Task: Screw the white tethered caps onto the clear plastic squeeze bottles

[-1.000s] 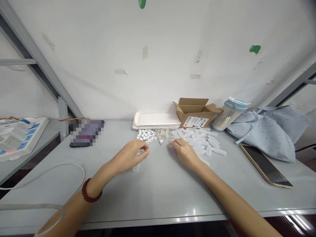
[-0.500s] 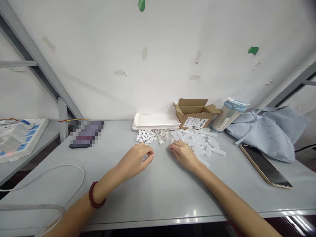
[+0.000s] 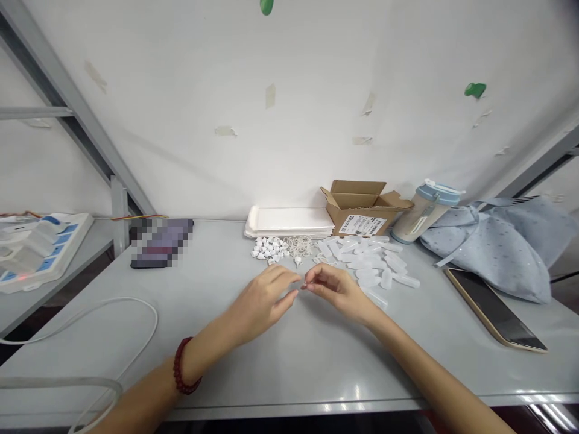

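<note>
My left hand [image 3: 259, 302] is held over the table with thumb and fingers apart and nothing between them. Facing it, almost touching, my right hand [image 3: 337, 290] pinches with thumb and fingertips; what sits in the pinch is too small to make out. Just beyond them lies a single small white piece [image 3: 297, 261] with a thin tip. Behind it are a pile of small white caps [image 3: 269, 248] and a tangle of pale thin cords [image 3: 299, 245]. Translucent plastic tubes [image 3: 368, 260] are spread to the right, partly beyond my right hand.
Against the wall stand a stack of white trays [image 3: 289, 222], an open cardboard box [image 3: 362, 214] and a tumbler [image 3: 425, 211]. A blue cloth bag [image 3: 493, 247] and a phone [image 3: 493, 307] lie right. At left are a blurred-out dark object [image 3: 178, 241] and a white cable [image 3: 156, 319].
My right hand has lifted off the edge of the tube pile and come nearer, its fingertips now pinched. My left hand has moved right and its fingers have opened. The view has shifted slightly.
</note>
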Demonstrator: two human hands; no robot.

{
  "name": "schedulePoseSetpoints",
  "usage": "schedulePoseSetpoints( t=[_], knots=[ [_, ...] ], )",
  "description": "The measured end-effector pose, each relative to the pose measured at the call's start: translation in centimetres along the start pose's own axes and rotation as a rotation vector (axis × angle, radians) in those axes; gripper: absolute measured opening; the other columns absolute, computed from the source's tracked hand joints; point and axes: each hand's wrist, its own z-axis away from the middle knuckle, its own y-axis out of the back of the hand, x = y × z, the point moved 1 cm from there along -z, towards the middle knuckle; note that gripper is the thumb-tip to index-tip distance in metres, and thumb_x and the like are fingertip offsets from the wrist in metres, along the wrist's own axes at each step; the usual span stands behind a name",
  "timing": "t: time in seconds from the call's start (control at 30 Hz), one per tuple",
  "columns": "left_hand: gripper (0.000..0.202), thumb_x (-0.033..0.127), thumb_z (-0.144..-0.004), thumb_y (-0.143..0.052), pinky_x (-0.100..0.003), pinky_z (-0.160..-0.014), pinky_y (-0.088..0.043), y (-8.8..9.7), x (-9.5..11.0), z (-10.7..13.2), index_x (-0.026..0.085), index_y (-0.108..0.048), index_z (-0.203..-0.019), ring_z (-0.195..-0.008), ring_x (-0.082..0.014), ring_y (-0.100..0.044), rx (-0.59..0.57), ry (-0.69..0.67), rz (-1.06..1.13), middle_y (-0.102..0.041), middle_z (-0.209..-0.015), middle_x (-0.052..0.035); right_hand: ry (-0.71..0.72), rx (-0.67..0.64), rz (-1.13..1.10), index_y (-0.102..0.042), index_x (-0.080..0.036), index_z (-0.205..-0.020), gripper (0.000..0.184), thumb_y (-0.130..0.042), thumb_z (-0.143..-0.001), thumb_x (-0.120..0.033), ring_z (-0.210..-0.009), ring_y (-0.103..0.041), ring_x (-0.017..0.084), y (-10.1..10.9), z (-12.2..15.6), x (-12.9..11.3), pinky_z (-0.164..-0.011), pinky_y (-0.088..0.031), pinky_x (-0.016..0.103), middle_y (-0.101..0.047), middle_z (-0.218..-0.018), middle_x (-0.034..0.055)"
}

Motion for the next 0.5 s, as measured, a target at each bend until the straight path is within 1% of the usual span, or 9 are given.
schedulePoseSetpoints(
  t=[0.07, 0.17, 0.27, 0.43, 0.5],
  knots=[
    [0.016, 0.017, -0.090, -0.047, -0.032, -0.078, -0.045, -0.5, 0.3, 0.1, 0.017, -0.057, -0.102, -0.090, -0.0189, -0.055, 0.006, -0.008, 0.010, -0.064, -0.096, -0.0058, -0.001, -0.035, -0.043, -0.057, -0.020, -0.086, 0.010, -0.056, -0.085, -0.030, -0.085, -0.059, 0.016, -0.3, 0.2, -0.3, -0.080, -0.046, 0.031, -0.062, -0.086, 0.0021],
    [0.013, 0.017, -0.090, -0.047, -0.031, -0.074, -0.045, -0.9, 0.4, 0.2, 0.017, -0.058, -0.097, -0.085, -0.0184, -0.055, 0.036, -0.014, 0.013, -0.065, -0.089, -0.0049, 0.004, -0.064, -0.047, -0.058, -0.020, -0.086, 0.007, -0.058, -0.084, -0.027, -0.084, -0.058, 0.015, -0.6, 0.3, -0.6, -0.081, -0.046, 0.031, -0.062, -0.086, 0.0014],
    [0.013, 0.016, -0.090, -0.047, -0.030, -0.071, -0.045, -1.1, 0.3, 0.3, 0.018, -0.059, -0.094, -0.080, -0.0173, -0.056, 0.078, -0.028, 0.021, -0.066, -0.085, -0.0038, -0.005, -0.078, -0.067, -0.059, -0.020, -0.087, 0.008, -0.060, -0.082, -0.025, -0.085, -0.058, 0.015, -0.5, 0.3, -0.5, -0.080, -0.046, 0.032, -0.062, -0.087, 0.0021],
    [0.011, 0.016, -0.089, -0.050, -0.029, -0.067, -0.044, -1.3, 0.2, 0.2, 0.017, -0.061, -0.088, -0.074, -0.0156, -0.056, 0.174, -0.080, 0.045, -0.066, -0.078, -0.0024, -0.015, -0.103, -0.165, -0.060, -0.018, -0.088, 0.010, -0.063, -0.080, -0.024, -0.081, -0.059, 0.014, -0.4, 0.3, -0.3, -0.078, -0.047, 0.031, -0.063, -0.087, 0.0032],
    [0.010, 0.015, -0.088, -0.051, -0.028, -0.065, -0.044, -1.3, 0.2, 0.1, 0.017, -0.061, -0.085, -0.071, -0.0148, -0.056, 0.196, -0.070, 0.041, -0.066, -0.076, -0.0022, -0.006, -0.118, -0.185, -0.059, -0.018, -0.090, 0.011, -0.062, -0.081, -0.024, -0.082, -0.060, 0.015, -0.3, 0.3, -0.2, -0.079, -0.048, 0.032, -0.063, -0.087, 0.0034]
  ],
)
